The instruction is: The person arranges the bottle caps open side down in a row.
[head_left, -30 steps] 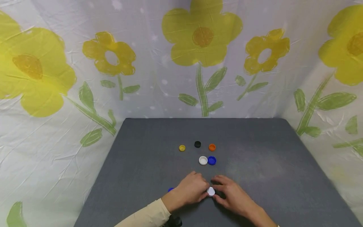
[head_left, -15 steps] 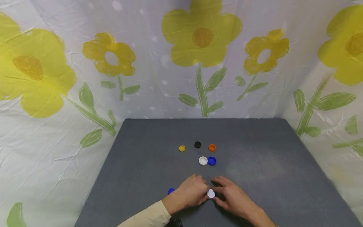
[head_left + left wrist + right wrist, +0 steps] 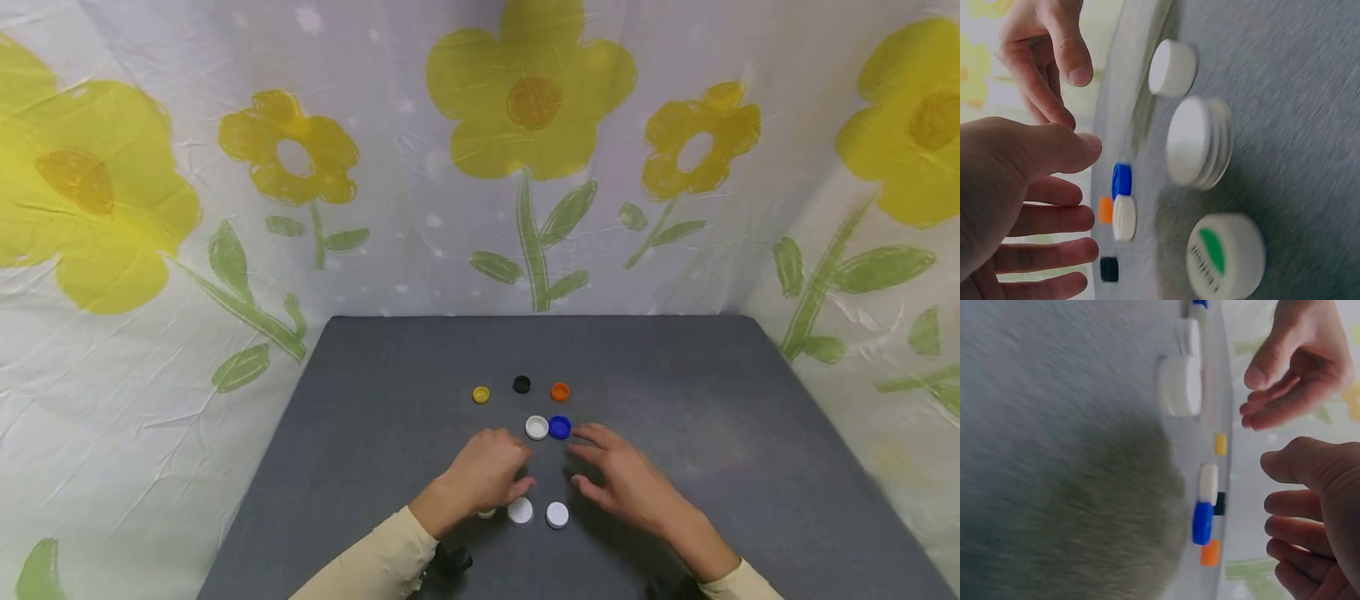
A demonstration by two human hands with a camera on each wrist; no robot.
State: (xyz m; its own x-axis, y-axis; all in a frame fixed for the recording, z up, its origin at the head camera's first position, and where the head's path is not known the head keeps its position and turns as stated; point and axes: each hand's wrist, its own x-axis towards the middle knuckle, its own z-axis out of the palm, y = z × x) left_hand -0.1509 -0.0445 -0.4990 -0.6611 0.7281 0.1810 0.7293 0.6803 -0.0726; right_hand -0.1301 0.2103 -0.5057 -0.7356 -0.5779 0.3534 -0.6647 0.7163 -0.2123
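My left hand (image 3: 483, 468) and my right hand (image 3: 626, 479) both hang over the grey table, holding nothing, fingers extended in the wrist views. Nearest to them is a row of white bottle caps: the right one (image 3: 557, 515), the middle one (image 3: 521, 510) and the left one (image 3: 487, 512), which my left hand partly covers in the head view. In the left wrist view the left cap (image 3: 1225, 256) bears a green mark and dark lettering. Just beyond my fingers lie an upturned white cap (image 3: 537, 427) and a blue cap (image 3: 559, 427), side by side.
Farther back on the table (image 3: 390, 358) lie a yellow cap (image 3: 481, 395), a black cap (image 3: 522, 384) and an orange cap (image 3: 560, 392). A flower-printed sheet (image 3: 405, 208) hangs behind the table and along both sides.
Both hands have come away from the white cap between them and moved farther from my body, the left hand also leftward. More white caps now show. The left forearm hides the near blue cap.
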